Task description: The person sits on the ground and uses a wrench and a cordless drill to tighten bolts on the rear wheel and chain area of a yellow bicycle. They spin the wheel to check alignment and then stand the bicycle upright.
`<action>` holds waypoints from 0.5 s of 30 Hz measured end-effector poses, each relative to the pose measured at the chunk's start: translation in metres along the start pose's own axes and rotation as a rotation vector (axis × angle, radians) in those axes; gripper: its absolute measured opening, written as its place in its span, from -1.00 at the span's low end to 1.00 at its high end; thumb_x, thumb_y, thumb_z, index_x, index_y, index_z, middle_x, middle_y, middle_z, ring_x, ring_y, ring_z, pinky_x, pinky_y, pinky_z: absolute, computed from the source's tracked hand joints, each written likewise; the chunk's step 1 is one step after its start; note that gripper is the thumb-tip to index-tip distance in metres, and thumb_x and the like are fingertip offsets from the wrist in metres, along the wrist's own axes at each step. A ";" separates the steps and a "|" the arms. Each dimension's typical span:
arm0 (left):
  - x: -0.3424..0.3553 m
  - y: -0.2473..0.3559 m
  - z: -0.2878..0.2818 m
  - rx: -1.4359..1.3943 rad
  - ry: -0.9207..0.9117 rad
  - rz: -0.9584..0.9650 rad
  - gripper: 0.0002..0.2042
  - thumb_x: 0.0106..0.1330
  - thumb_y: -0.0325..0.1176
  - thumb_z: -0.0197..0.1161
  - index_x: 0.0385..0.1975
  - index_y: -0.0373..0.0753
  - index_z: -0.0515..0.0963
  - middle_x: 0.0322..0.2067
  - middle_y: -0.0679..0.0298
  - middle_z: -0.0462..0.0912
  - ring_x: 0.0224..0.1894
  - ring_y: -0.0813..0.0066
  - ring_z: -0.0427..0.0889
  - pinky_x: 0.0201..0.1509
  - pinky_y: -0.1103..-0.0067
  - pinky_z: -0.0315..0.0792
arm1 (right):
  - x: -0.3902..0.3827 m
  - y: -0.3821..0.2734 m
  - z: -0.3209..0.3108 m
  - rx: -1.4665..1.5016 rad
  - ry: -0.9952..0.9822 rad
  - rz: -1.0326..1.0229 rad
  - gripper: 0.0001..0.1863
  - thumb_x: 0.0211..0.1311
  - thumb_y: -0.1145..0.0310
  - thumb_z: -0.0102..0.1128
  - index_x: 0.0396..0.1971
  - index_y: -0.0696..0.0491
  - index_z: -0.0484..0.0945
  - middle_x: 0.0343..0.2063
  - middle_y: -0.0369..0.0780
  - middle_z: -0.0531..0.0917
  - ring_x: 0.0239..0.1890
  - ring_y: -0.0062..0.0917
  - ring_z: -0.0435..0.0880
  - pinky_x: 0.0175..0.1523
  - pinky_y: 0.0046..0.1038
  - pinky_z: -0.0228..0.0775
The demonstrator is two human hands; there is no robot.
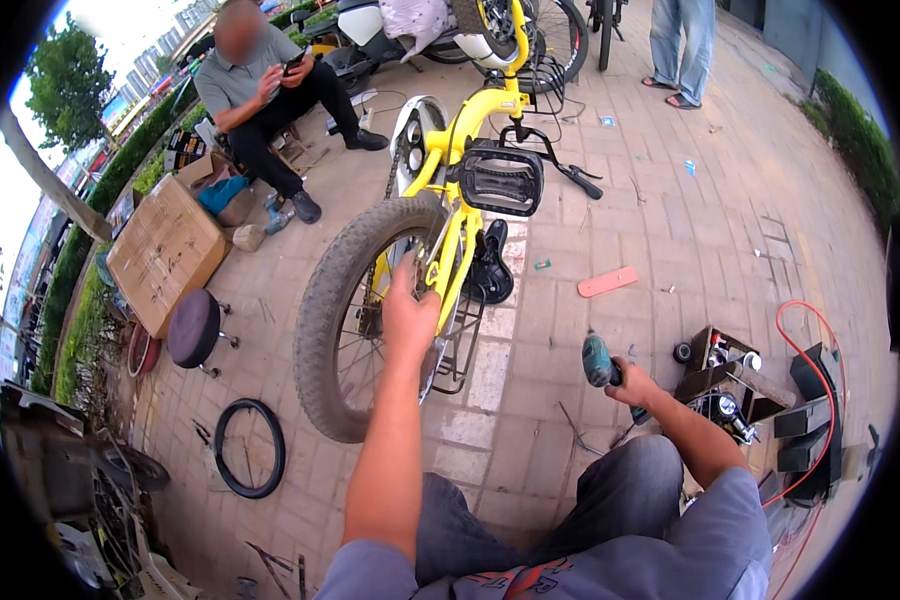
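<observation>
Paving (690,220): dusty, pinkish rectangular blocks outdoors, crossed by a paler strip; hedges line both sides.
Cardboard carton (165,255): flat-faced brown board, tilted, with small dark marks too fine to make out.
Stool (192,328): round, dark padded seat on a castered base.
Rubber ring (278,448): smooth, black, lying flat near the stool.
Seated person (260,75): grey top and dark trousers, a phone in hand.
Yellow bicycle (452,148): directly ahead of the wearer, upside down, saddle (492,265) at the ground; glossy thick tubing, white chain guard, black ridged pedal (502,178).
Fat tyre (322,330): knobbly, dusty grey-black rubber around thin wire spokes.
Left hand (407,310): at the frame beside the wheel hub; fingertips hidden, so their opening and hold cannot be told.
Drill (597,360): teal and black, rounded body.
Right hand (635,385): fingers wrapped closed around the drill's handle.
Pink strip (607,282): flat, with rounded ends.
Hose (831,420): thin, orange-red, looping over dark bins.
</observation>
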State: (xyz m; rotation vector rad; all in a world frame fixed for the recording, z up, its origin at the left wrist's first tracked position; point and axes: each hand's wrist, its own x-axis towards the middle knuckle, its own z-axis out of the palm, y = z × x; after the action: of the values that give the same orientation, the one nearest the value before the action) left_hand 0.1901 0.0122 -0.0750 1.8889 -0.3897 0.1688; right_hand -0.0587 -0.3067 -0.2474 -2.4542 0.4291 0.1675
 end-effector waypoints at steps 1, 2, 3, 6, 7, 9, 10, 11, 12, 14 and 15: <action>-0.002 0.002 0.002 -0.037 -0.003 -0.005 -0.44 0.03 -0.59 0.05 0.16 -0.41 0.31 0.04 -0.16 0.49 0.13 0.11 0.50 0.19 0.44 0.33 | -0.003 -0.019 -0.011 0.150 -0.056 0.035 -0.57 -0.11 0.37 0.24 -0.16 0.18 0.45 -0.40 -0.09 0.65 -0.29 -0.37 0.66 -0.18 -0.33 0.49; -0.001 0.005 0.006 -0.079 -0.007 -0.002 -0.44 0.04 -0.60 0.05 0.16 -0.41 0.31 0.04 -0.15 0.49 0.13 0.11 0.50 0.20 0.44 0.33 | -0.003 -0.041 -0.026 0.297 -0.102 0.068 -0.60 -0.11 0.39 0.26 -0.20 0.18 0.47 -0.42 -0.13 0.64 -0.32 -0.42 0.64 -0.20 -0.36 0.49; 0.000 0.002 0.006 -0.090 0.001 0.014 -0.45 0.04 -0.61 0.03 0.16 -0.41 0.32 0.04 -0.14 0.50 0.14 0.13 0.49 0.21 0.45 0.32 | -0.001 -0.070 -0.038 0.455 -0.147 0.077 -0.64 -0.11 0.40 0.28 -0.25 0.18 0.48 -0.44 -0.16 0.63 -0.36 -0.48 0.63 -0.21 -0.40 0.48; -0.001 0.007 0.004 0.035 -0.011 0.026 -0.44 0.04 -0.57 0.06 0.17 -0.40 0.31 0.05 -0.16 0.48 0.16 0.08 0.46 0.23 0.44 0.29 | -0.003 -0.136 -0.061 0.886 -0.097 -0.071 -0.82 -0.05 0.51 0.25 -0.38 0.14 0.51 -0.53 -0.29 0.56 -0.49 -0.61 0.53 -0.29 -0.50 0.43; 0.000 0.008 0.001 0.035 -0.009 0.019 -0.43 0.04 -0.55 0.07 0.18 -0.39 0.30 0.06 -0.16 0.47 0.17 0.05 0.44 0.24 0.43 0.28 | -0.005 -0.158 -0.068 1.008 -0.127 -0.054 -0.84 -0.03 0.53 0.24 -0.38 0.13 0.51 -0.53 -0.30 0.56 -0.51 -0.62 0.52 -0.30 -0.50 0.42; -0.001 0.004 -0.003 0.026 -0.015 -0.001 -0.42 0.05 -0.55 0.07 0.19 -0.38 0.30 0.08 -0.16 0.46 0.18 0.06 0.43 0.25 0.43 0.27 | -0.004 -0.208 -0.082 1.116 -0.132 -0.076 -0.88 0.05 0.52 0.26 -0.40 0.11 0.51 -0.55 -0.31 0.55 -0.55 -0.65 0.49 -0.37 -0.52 0.37; 0.000 -0.001 -0.003 0.019 -0.008 -0.013 -0.41 0.05 -0.55 0.07 0.20 -0.38 0.29 0.10 -0.16 0.44 0.19 0.06 0.42 0.25 0.43 0.26 | -0.003 -0.227 -0.085 1.193 -0.140 -0.080 -0.88 0.06 0.51 0.27 -0.40 0.12 0.51 -0.56 -0.31 0.55 -0.56 -0.64 0.48 -0.39 -0.52 0.36; 0.000 0.003 -0.001 0.020 -0.031 -0.021 -0.41 0.05 -0.59 0.02 0.21 -0.42 0.25 0.10 -0.15 0.43 0.19 0.11 0.42 0.26 0.46 0.25 | -0.005 -0.238 -0.085 1.268 -0.138 -0.067 -0.88 0.07 0.50 0.28 -0.40 0.12 0.51 -0.56 -0.31 0.55 -0.56 -0.64 0.48 -0.41 -0.52 0.35; 0.001 0.009 -0.001 0.025 -0.054 -0.029 -0.41 0.06 -0.64 -0.03 0.21 -0.46 0.22 0.11 -0.13 0.42 0.20 0.17 0.42 0.26 0.48 0.24 | -0.003 -0.242 -0.076 1.314 -0.114 -0.048 -0.87 0.08 0.49 0.29 -0.40 0.12 0.50 -0.58 -0.31 0.54 -0.59 -0.62 0.47 -0.45 -0.52 0.33; 0.000 0.008 0.003 -0.047 -0.038 -0.040 -0.43 0.07 -0.57 0.04 0.20 -0.38 0.28 0.11 -0.14 0.43 0.21 0.10 0.41 0.25 0.44 0.26 | -0.008 -0.255 -0.062 1.401 -0.038 -0.038 -0.89 0.11 0.45 0.24 -0.42 0.13 0.50 -0.60 -0.30 0.53 -0.60 -0.61 0.49 -0.45 -0.53 0.32; 0.001 0.004 0.003 -0.059 -0.041 -0.020 -0.43 0.08 -0.58 0.03 0.20 -0.38 0.28 0.11 -0.13 0.44 0.20 0.11 0.42 0.25 0.45 0.26 | -0.007 -0.250 -0.050 1.432 -0.014 -0.033 -0.90 0.11 0.46 0.22 -0.43 0.14 0.50 -0.61 -0.30 0.53 -0.60 -0.60 0.49 -0.45 -0.53 0.31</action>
State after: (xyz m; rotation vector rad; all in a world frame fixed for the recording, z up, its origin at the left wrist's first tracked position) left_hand 0.1888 0.0079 -0.0720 1.8399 -0.3995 0.1039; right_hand 0.0213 -0.1490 -0.0635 -1.0465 0.3127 -0.1220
